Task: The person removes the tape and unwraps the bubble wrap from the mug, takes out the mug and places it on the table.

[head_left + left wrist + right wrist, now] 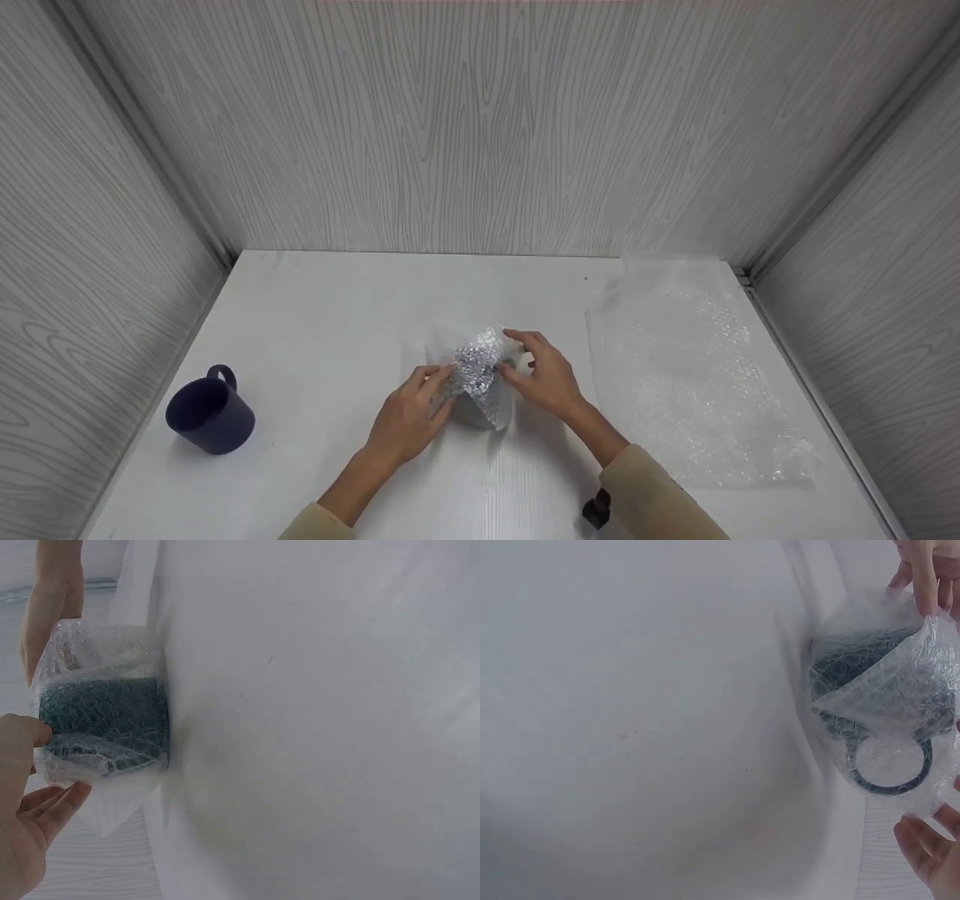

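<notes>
A dark mug [855,652] stands in front of me inside bubble wrap [480,367], its ring-shaped handle [891,787] showing through the plastic. A loose corner of the wrap folds down over the mug's side in the right wrist view. My left hand [409,416] holds the wrap on the left, thumb and fingers bent about its upper edge. On the other side my right hand [551,379] grips the wrap near the top with its thumb and index finger spread over it. In the left wrist view the dark teal body [109,716] shows through the bubbles.
Another mug, dark blue [210,412], is on the table's left, uncovered and tilted in view. A flat sheet of bubble wrap [682,375] lies along the right side. Wood-grained panels [480,127] enclose the white table [322,322] at the back and sides.
</notes>
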Motion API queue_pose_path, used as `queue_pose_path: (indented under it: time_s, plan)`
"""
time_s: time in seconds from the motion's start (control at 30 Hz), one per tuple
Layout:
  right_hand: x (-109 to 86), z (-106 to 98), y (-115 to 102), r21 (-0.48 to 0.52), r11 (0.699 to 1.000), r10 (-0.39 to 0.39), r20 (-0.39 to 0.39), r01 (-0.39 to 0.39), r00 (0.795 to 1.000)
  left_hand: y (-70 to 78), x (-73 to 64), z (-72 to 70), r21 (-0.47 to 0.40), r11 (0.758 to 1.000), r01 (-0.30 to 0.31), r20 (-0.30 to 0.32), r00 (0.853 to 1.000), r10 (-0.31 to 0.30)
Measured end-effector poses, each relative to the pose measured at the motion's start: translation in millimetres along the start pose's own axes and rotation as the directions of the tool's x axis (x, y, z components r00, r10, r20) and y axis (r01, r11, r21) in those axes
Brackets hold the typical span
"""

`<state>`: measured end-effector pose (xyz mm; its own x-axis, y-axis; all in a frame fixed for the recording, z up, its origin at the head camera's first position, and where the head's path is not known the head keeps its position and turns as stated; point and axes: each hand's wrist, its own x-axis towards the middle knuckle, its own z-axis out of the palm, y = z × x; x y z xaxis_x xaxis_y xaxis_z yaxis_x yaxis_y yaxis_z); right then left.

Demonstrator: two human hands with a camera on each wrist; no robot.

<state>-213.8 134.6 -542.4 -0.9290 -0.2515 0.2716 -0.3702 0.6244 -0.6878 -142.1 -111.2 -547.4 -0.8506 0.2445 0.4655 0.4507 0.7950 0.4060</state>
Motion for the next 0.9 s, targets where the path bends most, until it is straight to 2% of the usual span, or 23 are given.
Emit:
queue_pose_path:
  time_s: [0.1,0.2,0.37,0.47,0.63,0.7,0.9]
  plan:
    - [1.6,-5,2,0.006,1.000,-0.002,0.037,0.001,0.999,3.4,-0.9,2.6,0.004,1.000,0.015,-0.017,1.000,-0.015]
    - [3.7,-11,4,-0.013,0.999,-0.036,0.076,0.037,0.996,7.1,-2.1,5.5,0.015,1.000,0.027,-0.053,0.998,-0.027]
    - [6.5,-22,-1,-0.131,0.982,-0.127,0.091,0.139,0.988,12.3,-5.5,10.6,0.043,0.999,0.017,-0.123,0.992,-0.011]
    - [6.5,-25,-7,-0.223,0.953,-0.191,0.083,0.205,0.978,14.8,-7.1,12.1,0.067,0.998,0.000,-0.143,0.990,0.009]
    - [2.5,-26,-20,-0.355,0.886,-0.287,0.083,0.298,0.954,17.0,-6.7,12.2,0.072,0.997,-0.015,-0.150,0.988,0.026]
    - [0.3,-25,-26,-0.379,0.865,-0.321,0.085,0.328,0.943,17.2,-6.4,11.7,0.084,0.996,-0.017,-0.160,0.987,0.031]
    - [-6.9,-19,-43,-0.394,0.828,-0.399,0.086,0.399,0.913,15.3,-7.6,12.0,0.169,0.985,-0.031,-0.207,0.976,0.066]
